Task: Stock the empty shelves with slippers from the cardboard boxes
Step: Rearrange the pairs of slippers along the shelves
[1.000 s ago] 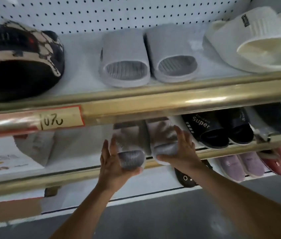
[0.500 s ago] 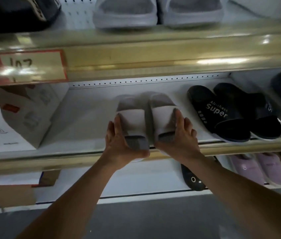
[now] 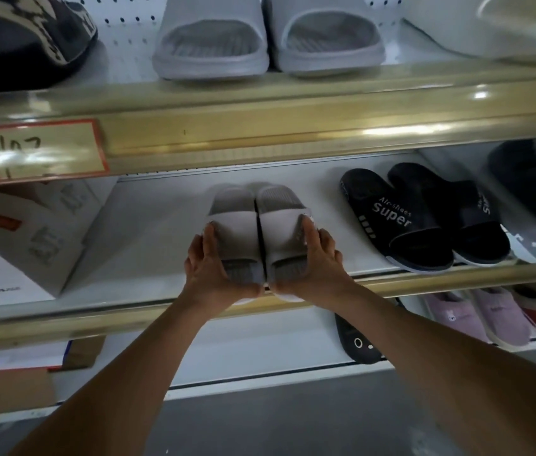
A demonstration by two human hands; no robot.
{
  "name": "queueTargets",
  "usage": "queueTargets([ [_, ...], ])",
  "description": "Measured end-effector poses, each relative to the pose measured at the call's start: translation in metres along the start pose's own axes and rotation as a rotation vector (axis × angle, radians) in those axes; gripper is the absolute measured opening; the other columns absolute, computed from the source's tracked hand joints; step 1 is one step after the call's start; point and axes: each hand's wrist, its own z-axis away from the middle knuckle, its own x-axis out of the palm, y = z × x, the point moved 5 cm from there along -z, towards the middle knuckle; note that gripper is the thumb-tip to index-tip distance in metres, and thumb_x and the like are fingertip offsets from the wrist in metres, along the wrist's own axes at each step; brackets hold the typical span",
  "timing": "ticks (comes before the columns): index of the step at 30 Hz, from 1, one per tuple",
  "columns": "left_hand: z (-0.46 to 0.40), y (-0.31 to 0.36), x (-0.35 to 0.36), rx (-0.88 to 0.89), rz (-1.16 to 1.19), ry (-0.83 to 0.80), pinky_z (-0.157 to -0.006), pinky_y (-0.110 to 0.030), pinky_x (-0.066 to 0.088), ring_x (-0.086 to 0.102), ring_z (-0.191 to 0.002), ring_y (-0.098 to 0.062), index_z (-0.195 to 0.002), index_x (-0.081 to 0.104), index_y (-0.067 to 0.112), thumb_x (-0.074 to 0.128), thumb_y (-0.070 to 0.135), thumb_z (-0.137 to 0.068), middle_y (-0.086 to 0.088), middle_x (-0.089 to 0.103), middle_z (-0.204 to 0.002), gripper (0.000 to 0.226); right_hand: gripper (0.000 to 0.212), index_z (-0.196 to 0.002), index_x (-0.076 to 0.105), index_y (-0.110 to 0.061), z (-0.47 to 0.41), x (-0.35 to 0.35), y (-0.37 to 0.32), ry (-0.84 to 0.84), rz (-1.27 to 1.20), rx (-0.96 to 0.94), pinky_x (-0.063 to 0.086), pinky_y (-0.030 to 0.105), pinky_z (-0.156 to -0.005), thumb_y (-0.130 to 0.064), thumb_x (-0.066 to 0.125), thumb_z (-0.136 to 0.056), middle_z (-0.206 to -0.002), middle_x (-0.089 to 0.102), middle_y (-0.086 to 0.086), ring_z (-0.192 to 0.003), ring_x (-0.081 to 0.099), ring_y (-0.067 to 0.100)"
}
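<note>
The shelf edge rail point(image 3: 293, 126) looks like glossy gold-toned metal catching bright reflections, and a shiny paper price label point(image 3: 34, 151) sits on it. The grey slippers point(image 3: 260, 232) look like matt, smooth moulded foam or rubber with ribbed footbeds, while the black slippers point(image 3: 424, 222) have a slightly sheeny plastic strap with printed lettering. The lilac shoes point(image 3: 477, 314) look like soft cloth, and the white box point(image 3: 26, 238) is matt card.

Handwritten price tag point(image 3: 34, 149) on gold rail; printed white carton point(image 3: 26, 238) beneath, left.
</note>
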Motion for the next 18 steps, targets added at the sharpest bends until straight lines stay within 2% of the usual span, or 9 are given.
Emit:
queueTargets([
  [5, 0.007, 0.006, -0.001, 0.005, 0.010, 0.006, -0.119, -0.043, 0.023, 0.006, -0.147, -0.028, -0.154, -0.008, 0.033, 0.093, 0.034, -0.053, 0.002, -0.002, -0.159, 0.143, 0.125, -0.149, -0.008, -0.041, 0.006, -0.009, 0.007, -0.087, -0.042, -0.030, 0.030, 0.037, -0.102, -0.037, 0.083, -0.063, -0.142, 0.015, -0.007, -0.129, 0.024, 0.028],
  [8, 0.013, 0.004, 0.001, 0.051, -0.004, -0.025, -0.120, -0.045, 0.021, 0.006, -0.148, -0.027, -0.155, -0.002, 0.034, 0.092, 0.045, -0.039, 0.004, -0.001, -0.157, 0.149, 0.125, -0.150, -0.007, -0.040, 0.012, -0.010, 0.008, -0.107, -0.037, -0.072, 0.032, 0.040, -0.105, -0.035, 0.083, -0.063, -0.143, 0.015, -0.006, -0.130, 0.023, 0.028],
  [11, 0.012, 0.002, -0.001, 0.052, 0.031, 0.025, -0.118, -0.045, 0.028, 0.017, -0.145, -0.027, -0.153, 0.012, 0.034, 0.078, 0.055, -0.026, 0.003, 0.011, -0.153, 0.144, 0.123, -0.151, -0.003, -0.037, 0.007, -0.013, 0.010, -0.076, -0.009, -0.107, 0.034, 0.043, -0.108, -0.038, 0.083, -0.064, -0.146, 0.017, -0.003, -0.130, 0.027, 0.030],
  [15, -0.007, 0.004, -0.004, 0.038, 0.053, 0.035, -0.108, -0.050, 0.042, 0.033, -0.135, -0.033, -0.149, 0.024, 0.035, 0.088, 0.043, -0.034, -0.003, 0.021, -0.150, 0.132, 0.118, -0.152, 0.003, -0.035, -0.017, -0.015, 0.011, -0.054, 0.044, -0.154, 0.034, 0.043, -0.106, -0.037, 0.083, -0.065, -0.146, 0.021, 0.003, -0.127, 0.031, 0.033],
  [18, -0.016, -0.001, -0.004, 0.016, 0.051, 0.028, -0.111, -0.048, 0.038, 0.032, -0.136, -0.031, -0.151, 0.020, 0.037, 0.093, 0.036, -0.041, -0.001, 0.018, -0.151, 0.131, 0.115, -0.151, 0.003, -0.035, -0.029, -0.012, 0.012, -0.060, 0.051, -0.174, 0.035, 0.045, -0.106, -0.038, 0.082, -0.066, -0.145, 0.019, 0.004, -0.125, 0.030, 0.032],
])
